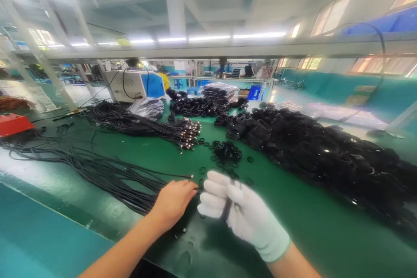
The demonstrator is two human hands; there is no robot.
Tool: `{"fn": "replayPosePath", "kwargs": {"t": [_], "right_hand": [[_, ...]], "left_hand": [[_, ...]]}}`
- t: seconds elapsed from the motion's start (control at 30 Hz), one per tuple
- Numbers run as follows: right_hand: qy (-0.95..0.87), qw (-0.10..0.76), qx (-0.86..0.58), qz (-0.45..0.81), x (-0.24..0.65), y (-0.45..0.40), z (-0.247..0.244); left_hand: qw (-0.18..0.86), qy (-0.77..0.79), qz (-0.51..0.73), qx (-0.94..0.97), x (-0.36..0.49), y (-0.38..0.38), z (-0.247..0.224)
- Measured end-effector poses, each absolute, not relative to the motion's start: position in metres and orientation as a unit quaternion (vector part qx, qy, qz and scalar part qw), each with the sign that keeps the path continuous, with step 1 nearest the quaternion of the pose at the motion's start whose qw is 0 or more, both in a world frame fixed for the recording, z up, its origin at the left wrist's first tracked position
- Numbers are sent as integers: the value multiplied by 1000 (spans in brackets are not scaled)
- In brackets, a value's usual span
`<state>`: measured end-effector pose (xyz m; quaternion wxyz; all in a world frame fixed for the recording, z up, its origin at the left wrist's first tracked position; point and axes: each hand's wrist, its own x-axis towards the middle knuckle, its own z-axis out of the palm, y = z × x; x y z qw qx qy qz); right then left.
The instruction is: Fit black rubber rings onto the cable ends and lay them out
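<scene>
My right hand (234, 208), in a white glove, is closed around a short stretch of black cable (226, 209). A small pale tip, perhaps a connector, shows near the thumb. My left hand (174, 202) is bare, with its fingers curled together at the ends of a spread of long black cables (107, 173). What its fingertips hold, if anything, is hidden. Just beyond both hands lies a small heap of black rings (228, 152), with loose ones scattered around it.
A thick cable bundle (140, 124) with shiny metal ends lies further back on the green table (302, 226). Large piles of coiled black cables (312, 143) fill the right side. A white and blue machine (137, 84) stands at the back, and a red box (14, 125) at the left.
</scene>
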<state>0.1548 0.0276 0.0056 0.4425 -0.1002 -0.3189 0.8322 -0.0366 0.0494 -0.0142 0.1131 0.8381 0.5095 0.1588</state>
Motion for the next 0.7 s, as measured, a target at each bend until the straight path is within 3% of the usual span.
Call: {"fn": "replayPosePath", "kwargs": {"t": [0.1, 0.23, 0.33, 0.43, 0.53, 0.63, 0.7], "right_hand": [[-290, 483, -129, 816, 158, 34, 5], [-294, 495, -190, 795, 153, 35, -5], [-341, 453, -255, 784, 149, 29, -14], [-376, 358, -207, 829, 144, 19, -17], [-343, 271, -136, 889, 136, 9, -15], [-276, 214, -95, 932, 126, 3, -15], [-230, 220, -73, 945, 121, 2, -16]], "left_hand": [[14, 501, 120, 857, -33, 31, -18], [-27, 431, 129, 893, -16, 10, -12], [-51, 382, 161, 909, -16, 11, 2], [-51, 345, 177, 920, -31, 20, 25], [47, 337, 186, 921, -46, 28, 41], [262, 338, 217, 878, -51, 34, 38], [378, 346, 249, 821, -51, 36, 26]]}}
